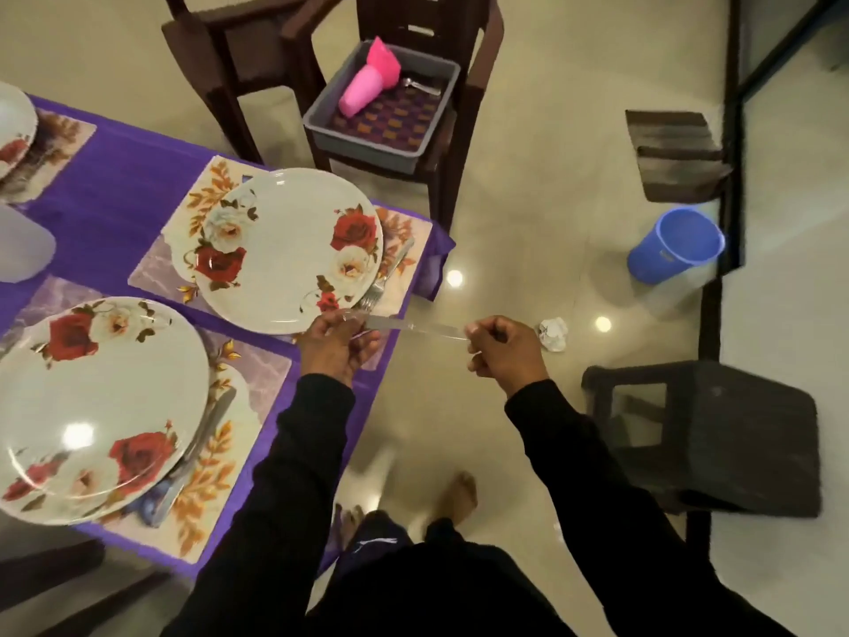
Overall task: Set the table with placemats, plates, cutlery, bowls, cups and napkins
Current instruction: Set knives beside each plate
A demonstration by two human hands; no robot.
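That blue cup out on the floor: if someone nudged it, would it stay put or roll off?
The blue cup already lies tilted on its side on the glossy floor, so a nudge would probably send it rolling. It narrows toward its base, so it would likely curve rather than run straight. It looks like thin plastic, so probably light and not fragile.

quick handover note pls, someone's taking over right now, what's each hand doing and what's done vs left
Left hand and right hand each pinch one end of a knife, level beside the far plate.
Done: both near placemats carry plates; a fork lies right of the far plate, cutlery right of the near plate.
Left: lay this knife down; pink cups, pink napkins and a spoon remain in the grey tub on the chair. No bowls visible.
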